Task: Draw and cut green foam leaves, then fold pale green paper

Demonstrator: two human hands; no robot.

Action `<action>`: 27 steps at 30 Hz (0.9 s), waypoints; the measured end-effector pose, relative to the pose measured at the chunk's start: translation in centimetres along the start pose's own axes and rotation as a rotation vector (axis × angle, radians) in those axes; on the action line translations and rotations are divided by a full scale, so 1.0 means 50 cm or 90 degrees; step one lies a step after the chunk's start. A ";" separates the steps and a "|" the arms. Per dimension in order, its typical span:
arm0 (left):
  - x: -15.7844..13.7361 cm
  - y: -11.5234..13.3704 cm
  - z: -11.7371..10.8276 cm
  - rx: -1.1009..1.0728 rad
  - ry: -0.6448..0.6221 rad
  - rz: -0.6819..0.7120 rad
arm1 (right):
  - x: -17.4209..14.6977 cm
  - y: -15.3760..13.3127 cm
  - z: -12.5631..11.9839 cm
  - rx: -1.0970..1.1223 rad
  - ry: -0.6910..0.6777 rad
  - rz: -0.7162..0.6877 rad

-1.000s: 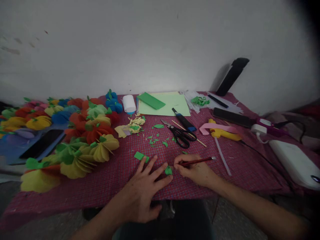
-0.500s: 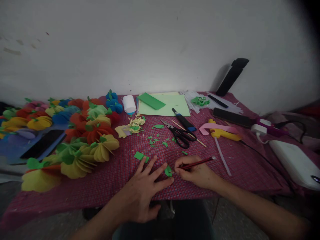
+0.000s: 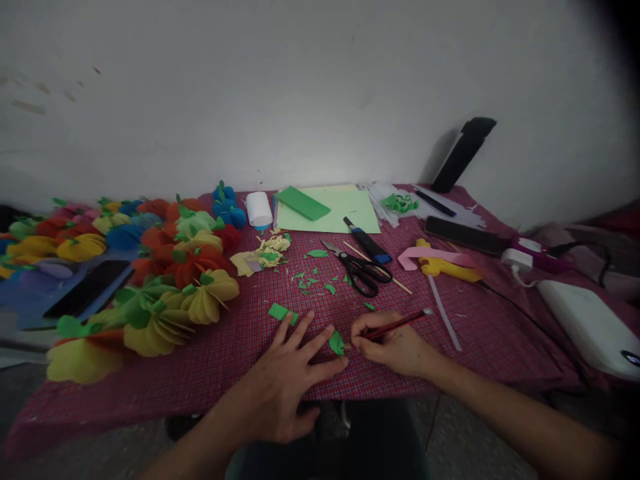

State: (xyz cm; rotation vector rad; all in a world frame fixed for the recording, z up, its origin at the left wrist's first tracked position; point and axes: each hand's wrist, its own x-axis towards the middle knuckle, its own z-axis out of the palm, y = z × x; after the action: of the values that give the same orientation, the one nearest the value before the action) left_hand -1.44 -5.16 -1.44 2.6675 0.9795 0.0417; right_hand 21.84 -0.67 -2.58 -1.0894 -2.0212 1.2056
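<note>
My left hand (image 3: 293, 373) lies spread on the checked tablecloth, its fingertips by a green paper leaf (image 3: 336, 343) and a small green paper strip (image 3: 279, 312). A dark red pencil (image 3: 395, 327) is pinched in my right hand (image 3: 390, 345), its tip pointing left at the leaf's right edge. Whether the tip touches the leaf I cannot tell. Beyond my hands lie black scissors (image 3: 364, 272) with their blades slightly apart, a blue-black utility knife (image 3: 369, 241) and a thin wooden stick (image 3: 400, 285). Green paper scraps (image 3: 304, 283) are scattered left of the scissors.
Colourful paper pumpkins (image 3: 200, 267) crowd the left side around a dark phone (image 3: 87, 288). Paper sheets (image 3: 345, 207) and a white roll (image 3: 259, 209) stand near the wall. On the right are a yellow glue gun (image 3: 450, 268), its cord and a white power bank (image 3: 585, 327).
The pencil and my right hand have shifted very slightly, with the pencil's back end a little lower. My left hand stays in place beside the leaf.
</note>
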 end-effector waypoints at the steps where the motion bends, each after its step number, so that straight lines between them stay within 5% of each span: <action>1: -0.001 0.000 0.000 0.000 0.002 0.000 | 0.000 0.001 0.001 -0.005 -0.002 0.000; 10: 0.002 -0.001 0.001 -0.004 0.002 0.000 | 0.004 0.004 0.005 -0.005 -0.007 -0.021; 18: 0.000 0.001 -0.002 -0.006 0.013 0.002 | 0.003 0.009 -0.001 0.150 0.056 0.084; 27: -0.003 0.001 -0.002 -0.017 0.031 -0.002 | 0.008 0.006 0.011 0.036 0.039 -0.003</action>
State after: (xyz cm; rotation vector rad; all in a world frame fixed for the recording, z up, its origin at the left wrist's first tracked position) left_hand -1.51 -5.27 -1.33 2.6522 0.9916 0.1188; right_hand 21.32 -0.51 -3.09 -1.0813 -1.9313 1.2050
